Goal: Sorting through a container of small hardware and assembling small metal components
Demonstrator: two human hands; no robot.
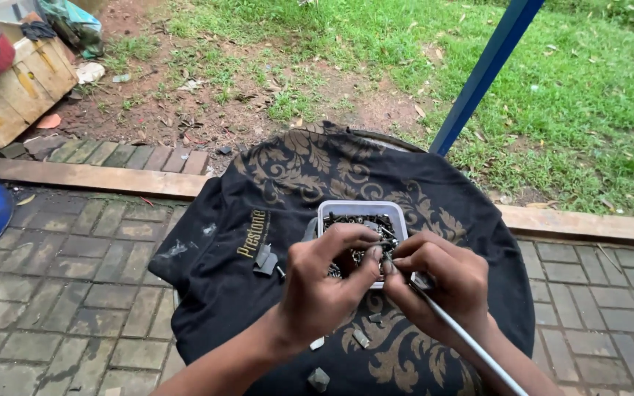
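Both hands pinch small metal parts over a tub.
Left hand (pixel 324 282) and right hand (pixel 434 282) each grasp tiny hardware above the white tub (pixel 361 211) on the cloth-covered bench (pixel 258 183); right also holds a thin rod (pixel 464 337).

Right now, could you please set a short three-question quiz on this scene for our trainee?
1. True or false: the white tray rests on a black patterned cloth.
2. What fills the tray: A) small dark metal parts, B) water, C) leaves?
3. Which hand holds the thin silver rod?

Key:
1. True.
2. A.
3. The right hand; the left hand pinches a small part beside it, over the tray.
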